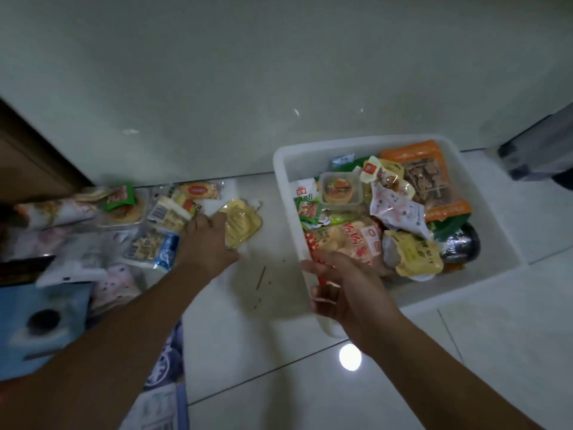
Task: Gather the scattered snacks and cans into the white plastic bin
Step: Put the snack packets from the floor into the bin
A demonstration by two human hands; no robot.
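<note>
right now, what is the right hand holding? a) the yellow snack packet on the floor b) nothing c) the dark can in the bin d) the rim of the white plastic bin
D: the right hand grips the near corner rim of the white plastic bin, while the left hand touches the yellow snack packet on the floor.

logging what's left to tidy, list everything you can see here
white bin: one, white, floor right of centre
orange pack: one, orange, bin's far side
dark can: one, black, bin's right corner
clear tub: one, clear, bin's left part
cracker bag: one, red and white, bin's near side
yellow packet: one, yellow, floor left of bin
blue pack: one, blue and white, floor far left
other snacks: several, mixed, in bin and on floor
left hand: one, grips the yellow packet
right hand: one, grips the bin's near rim
</note>
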